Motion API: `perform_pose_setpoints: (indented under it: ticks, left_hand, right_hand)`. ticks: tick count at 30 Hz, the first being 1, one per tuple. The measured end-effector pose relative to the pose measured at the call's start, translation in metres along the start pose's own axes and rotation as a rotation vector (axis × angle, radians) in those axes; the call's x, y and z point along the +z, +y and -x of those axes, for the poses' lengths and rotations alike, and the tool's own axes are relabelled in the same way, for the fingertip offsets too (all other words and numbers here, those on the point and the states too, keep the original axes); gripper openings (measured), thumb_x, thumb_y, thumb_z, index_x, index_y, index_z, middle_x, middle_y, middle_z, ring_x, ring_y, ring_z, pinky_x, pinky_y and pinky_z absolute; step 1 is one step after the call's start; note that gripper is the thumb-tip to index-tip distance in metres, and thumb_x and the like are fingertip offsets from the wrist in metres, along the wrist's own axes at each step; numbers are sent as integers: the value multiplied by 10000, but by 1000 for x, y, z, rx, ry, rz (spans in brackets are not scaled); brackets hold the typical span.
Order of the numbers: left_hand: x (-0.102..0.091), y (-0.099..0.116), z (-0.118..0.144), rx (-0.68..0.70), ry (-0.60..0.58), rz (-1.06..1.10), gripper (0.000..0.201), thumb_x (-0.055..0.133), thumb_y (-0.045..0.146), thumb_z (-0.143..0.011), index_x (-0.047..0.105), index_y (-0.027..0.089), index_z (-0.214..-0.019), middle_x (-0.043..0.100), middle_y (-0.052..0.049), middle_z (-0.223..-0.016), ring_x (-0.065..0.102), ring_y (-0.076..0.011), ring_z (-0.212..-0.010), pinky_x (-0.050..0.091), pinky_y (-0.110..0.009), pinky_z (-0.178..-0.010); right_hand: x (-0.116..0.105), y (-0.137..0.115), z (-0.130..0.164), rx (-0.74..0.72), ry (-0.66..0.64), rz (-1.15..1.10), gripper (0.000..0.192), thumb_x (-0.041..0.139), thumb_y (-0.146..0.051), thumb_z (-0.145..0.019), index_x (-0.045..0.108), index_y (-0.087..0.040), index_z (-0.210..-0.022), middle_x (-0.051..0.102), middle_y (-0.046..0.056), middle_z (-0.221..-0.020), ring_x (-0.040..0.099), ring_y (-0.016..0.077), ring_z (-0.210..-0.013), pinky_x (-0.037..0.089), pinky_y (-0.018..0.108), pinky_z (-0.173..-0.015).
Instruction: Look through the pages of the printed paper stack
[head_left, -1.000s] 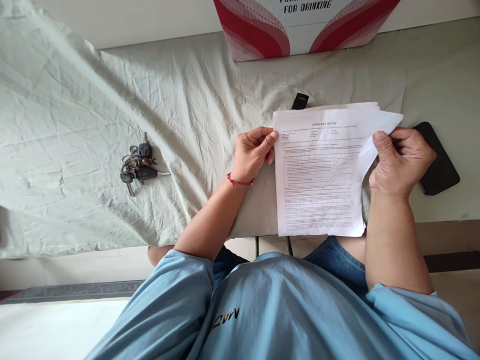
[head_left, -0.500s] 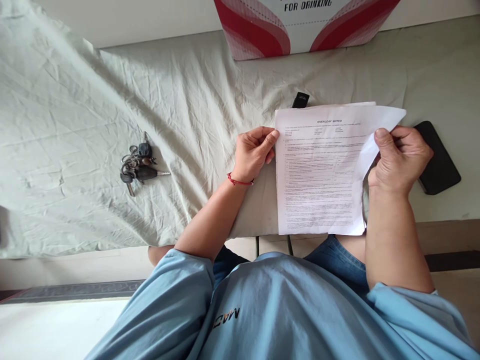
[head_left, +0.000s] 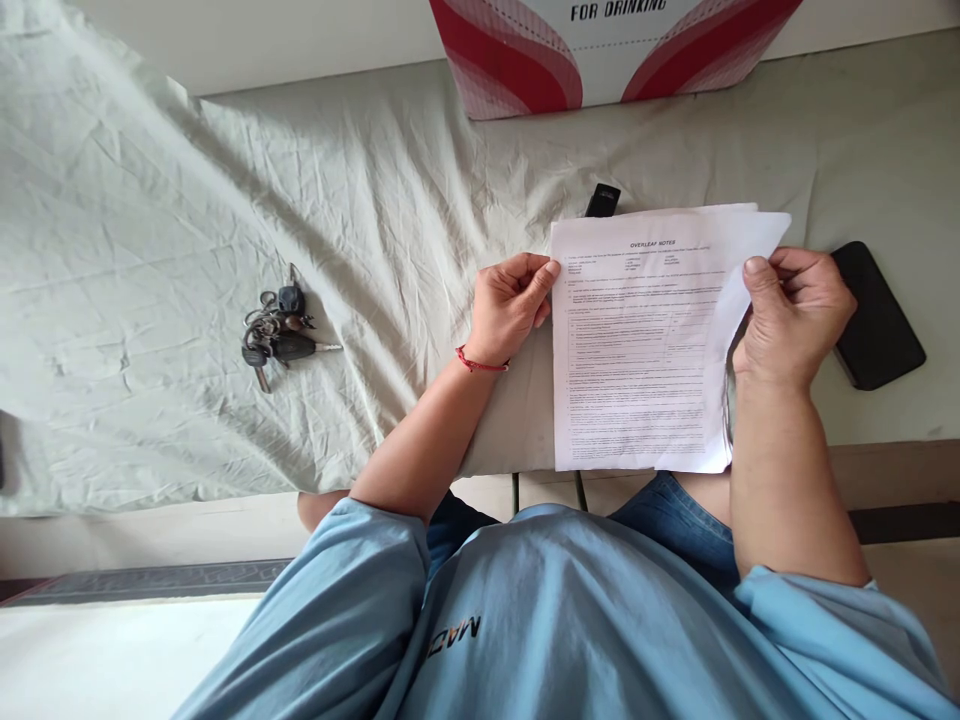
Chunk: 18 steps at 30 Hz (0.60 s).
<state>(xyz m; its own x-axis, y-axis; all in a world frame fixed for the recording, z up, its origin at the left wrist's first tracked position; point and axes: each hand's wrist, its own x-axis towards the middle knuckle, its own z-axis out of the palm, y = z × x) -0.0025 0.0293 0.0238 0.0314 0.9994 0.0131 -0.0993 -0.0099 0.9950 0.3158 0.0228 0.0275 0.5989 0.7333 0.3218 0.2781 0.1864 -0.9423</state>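
Wrinkled pale grey-green bedsheet (head_left: 187, 200) spread across nearly the whole surface, creased most heavily toward the left. Red-and-white cardboard box (head_left: 600, 50) standing at the far edge, printed "FOR DRINKING", lower part only in view. Light blue T-shirt (head_left: 540, 620) filling the near bottom, blue denim just beyond it at the sheet's near edge.

Printed paper sheets (head_left: 637, 350) held up just above the bedsheet, right of centre, headed "OVERLEAF NOTES", small text too fine to read; more than one leaf, edges fanned at the top right corner, top leaf curling away along the right side. Left hand (head_left: 510, 305) closed loosely on the upper left edge of the papers, thumb on the front face, fingers curled behind; red string bracelet (head_left: 480, 362) at the wrist. Right hand (head_left: 787, 310) gripping the upper right edge, thumb pressed on the curled front leaf, fingers folded behind.

Black smartphone (head_left: 881, 320) lying flat, face down or screen dark, just right of the right hand, partly hidden by it. Bunch of keys (head_left: 277, 335) with black fobs lying well apart to the left of the left hand. Small black object (head_left: 601, 200), too little visible to name, just beyond the papers' top edge.
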Motion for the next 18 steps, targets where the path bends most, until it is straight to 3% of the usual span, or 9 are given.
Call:
perform_pose_setpoints:
  ticks: [3, 6, 8, 10, 13, 18]
  left_hand:
    - [-1, 1, 0, -15, 4, -23, 678, 923, 905, -951, 792, 249, -839, 554, 58, -550, 505, -94, -444, 356, -266, -452]
    - [-1, 0, 0, -23, 8, -27, 634, 927, 854, -984, 792, 249, -848, 551, 59, -551, 504, -97, -447, 358, -269, -454]
    - [-2, -1, 0, -28, 6, -29, 611, 923, 830, -1002, 796, 249, -859, 551, 58, -552, 503, -98, -448, 363, -274, -458]
    - [-2, -2, 0, -26, 2, -28, 601, 921, 819, -1011, 798, 248, -868, 542, 58, -552, 498, -99, -445, 363, -278, -457]
    - [-2, -3, -1, -15, -4, -22, 636, 905, 860, -1001, 780, 252, -864, 529, 58, -562, 486, -98, -449, 350, -282, -455]
    - [-1, -2, -2, -13, -1, -33, 766, 889, 965, -935, 635, 259, -780, 483, 61, -575, 461, -93, -476, 323, -285, -470]
  right_hand:
    - [-7, 4, -4, 1, -65, 87, 494, 968, -487, -719, 880, -215, -1122, 804, 34, -902, 676, 194, -832, 482, 351, -741]
    - [-13, 1, -6, 177, -205, 110, 636, 996, -616, -715, 883, -209, -1190, 575, -77, -666, 504, 152, -655, 423, 347, -674]
    - [-14, -6, -6, 278, -293, 109, 611, 1033, -653, -702, 892, -203, -1090, 444, -117, -598, 340, 107, -587, 345, 334, -624]
    - [-14, -15, -5, 295, -319, 122, 582, 1084, -686, -663, 845, -207, -890, 411, -113, -586, 272, 80, -570, 278, 326, -589]
    - [-13, -24, -5, 263, -293, 141, 632, 1120, -732, -612, 770, -218, -730, 373, -103, -570, 278, 77, -569, 255, 322, -577]
    - [-19, -24, -6, 151, -348, 174, 543, 1073, -702, -741, 828, -218, -772, 402, -86, -586, 310, 95, -581, 264, 335, -595]
